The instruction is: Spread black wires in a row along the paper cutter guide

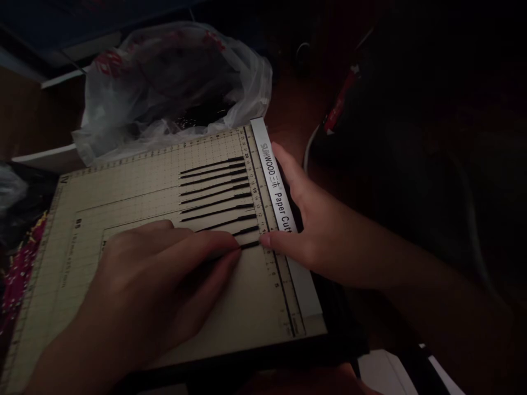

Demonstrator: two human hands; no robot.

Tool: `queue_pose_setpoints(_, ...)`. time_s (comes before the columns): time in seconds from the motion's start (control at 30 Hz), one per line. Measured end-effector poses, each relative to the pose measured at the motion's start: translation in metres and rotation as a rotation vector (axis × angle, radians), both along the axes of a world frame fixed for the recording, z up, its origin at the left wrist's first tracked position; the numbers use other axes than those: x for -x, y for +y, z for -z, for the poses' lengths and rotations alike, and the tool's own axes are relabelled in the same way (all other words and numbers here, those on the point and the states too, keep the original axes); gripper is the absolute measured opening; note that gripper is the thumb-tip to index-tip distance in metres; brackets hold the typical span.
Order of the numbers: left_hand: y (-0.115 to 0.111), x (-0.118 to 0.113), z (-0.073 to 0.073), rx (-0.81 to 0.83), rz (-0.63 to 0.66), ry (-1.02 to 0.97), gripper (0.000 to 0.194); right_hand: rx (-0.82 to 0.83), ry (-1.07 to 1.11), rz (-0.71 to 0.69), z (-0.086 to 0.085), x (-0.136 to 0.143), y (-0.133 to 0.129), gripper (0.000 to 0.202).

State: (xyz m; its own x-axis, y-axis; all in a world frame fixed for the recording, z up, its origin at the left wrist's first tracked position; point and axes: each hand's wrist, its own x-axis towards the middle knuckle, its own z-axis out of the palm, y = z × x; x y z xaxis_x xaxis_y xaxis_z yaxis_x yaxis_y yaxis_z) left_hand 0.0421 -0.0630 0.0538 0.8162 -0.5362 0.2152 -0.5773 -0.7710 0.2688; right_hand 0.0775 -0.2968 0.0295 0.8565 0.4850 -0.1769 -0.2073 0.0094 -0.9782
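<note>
A paper cutter (230,307) with a cream gridded board and a white labelled rail (269,170) lies in front of me. Across its board several thin black wire-like strands (214,189) lie side by side, their thicker ends toward the rail and pale tips on the left. My left hand (164,274) is closed in a pinch on the nearest black strand (249,245), whose left part is hidden by the fingers. My right hand (307,214) straddles the rail: its thumb touches the board at that strand's right end, while the other fingers lie along the rail's outer side, partly hidden.
A clear plastic bag (255,82) with red print stands open behind the board, dark bits inside. Magenta strands with gold tips (22,269) lie left of the cutter. White items (382,373) show at bottom right. The surroundings are very dark.
</note>
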Motion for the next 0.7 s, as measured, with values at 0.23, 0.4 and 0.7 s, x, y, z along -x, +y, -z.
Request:
queue_pose_setpoints(0.23, 0.0013, 0.0004, -0.0009, 0.008, 0.000, 0.000, 0.012, 0.043, -0.020, -0.020, -0.0008, 0.0005, -0.0015, 0.103)
queue_pose_setpoints(0.4, 0.0008, -0.0015, 0.0008, 0.005, -0.005, 0.009, 0.013, 0.046, -0.002, -0.030, -0.0032, -0.0008, -0.0002, 0.105)
queue_pose_setpoints(0.7, 0.0008, -0.0005, 0.0011, -0.007, -0.033, 0.031, 0.017, 0.034, 0.013, 0.009, -0.0047, -0.0011, 0.0006, 0.106)
